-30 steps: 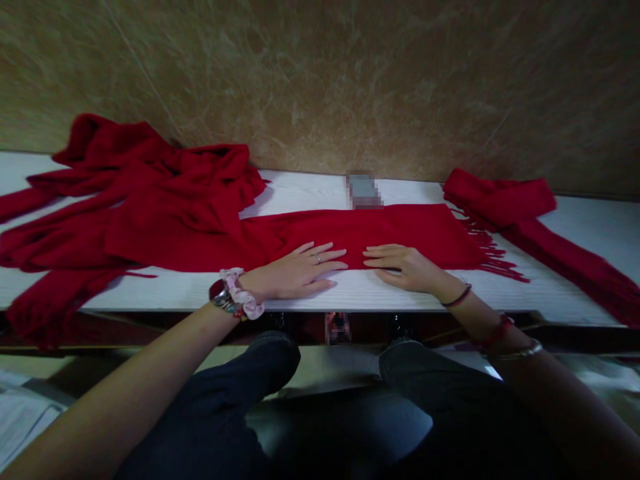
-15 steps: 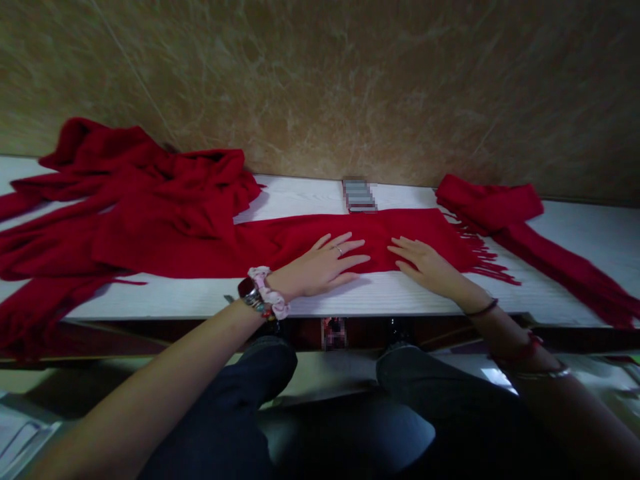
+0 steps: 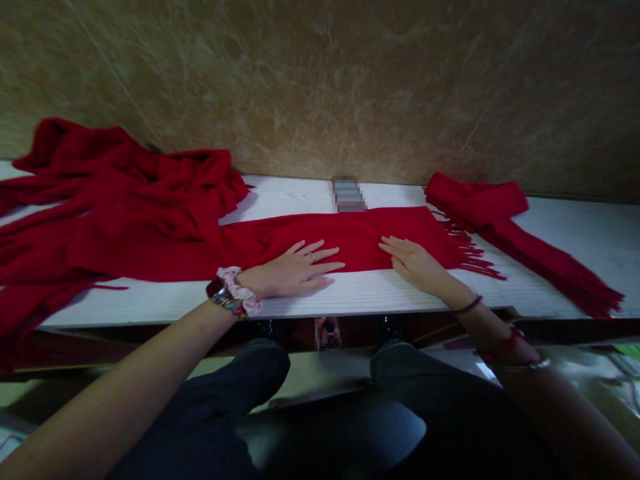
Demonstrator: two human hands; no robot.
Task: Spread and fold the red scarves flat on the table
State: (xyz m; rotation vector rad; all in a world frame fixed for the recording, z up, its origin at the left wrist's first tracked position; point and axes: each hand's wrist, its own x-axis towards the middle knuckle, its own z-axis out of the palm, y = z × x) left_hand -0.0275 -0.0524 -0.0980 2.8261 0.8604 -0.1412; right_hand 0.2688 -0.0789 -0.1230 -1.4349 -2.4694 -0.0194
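Observation:
A long red scarf point(image 3: 360, 237) lies flat along a white table point(image 3: 425, 293), its fringe at the right end. My left hand point(image 3: 295, 270) rests flat on the scarf's near edge, fingers stretched out toward the right. My right hand point(image 3: 413, 263) lies flat on the scarf a little to the right, fingers spread and pointing left. Neither hand grips anything. A watch and a pink scrunchie sit on my left wrist.
A heap of red scarves point(image 3: 115, 193) covers the table's left part. Another red scarf point(image 3: 500, 213) lies at the right, trailing toward the front edge. A small blurred object point(image 3: 349, 194) sits at the back by the brown wall. My knees are under the table.
Both hands slid right along the scarf, then my left hand drew back left. My right hand stayed further right. The view shifted slightly.

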